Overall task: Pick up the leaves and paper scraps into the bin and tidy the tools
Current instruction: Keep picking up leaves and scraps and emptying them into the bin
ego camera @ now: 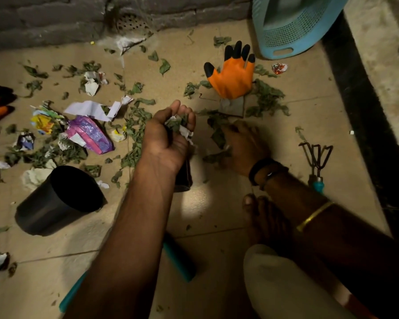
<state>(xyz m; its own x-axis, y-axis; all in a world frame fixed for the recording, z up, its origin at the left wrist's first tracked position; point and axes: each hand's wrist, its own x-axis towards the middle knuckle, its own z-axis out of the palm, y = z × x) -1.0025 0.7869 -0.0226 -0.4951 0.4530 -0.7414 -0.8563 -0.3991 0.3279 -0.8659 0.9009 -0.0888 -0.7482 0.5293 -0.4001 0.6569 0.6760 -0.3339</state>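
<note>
Two hands work low over the floor (pixel 217 210). The left hand (pixel 168 134) is turned palm-up, its grip curled round a handful (pixel 178 125) of leaves and white scraps. The right hand (pixel 242 143) lies on loose leaves (pixel 266 97) just beside it. It is blurred, so I cannot tell whether its grip pinches or lies flat.

More paper scraps (pixel 92 109) lie well apart to the left, near a tipped black pot (pixel 60 199). The blue basket (pixel 293 31) beyond the orange glove (pixel 233 77) is probably the bin.

This litter looks light, limp and crumbly. It is best raked into heaps and scooped from beneath, since pinched leaves would likely tear.
</note>
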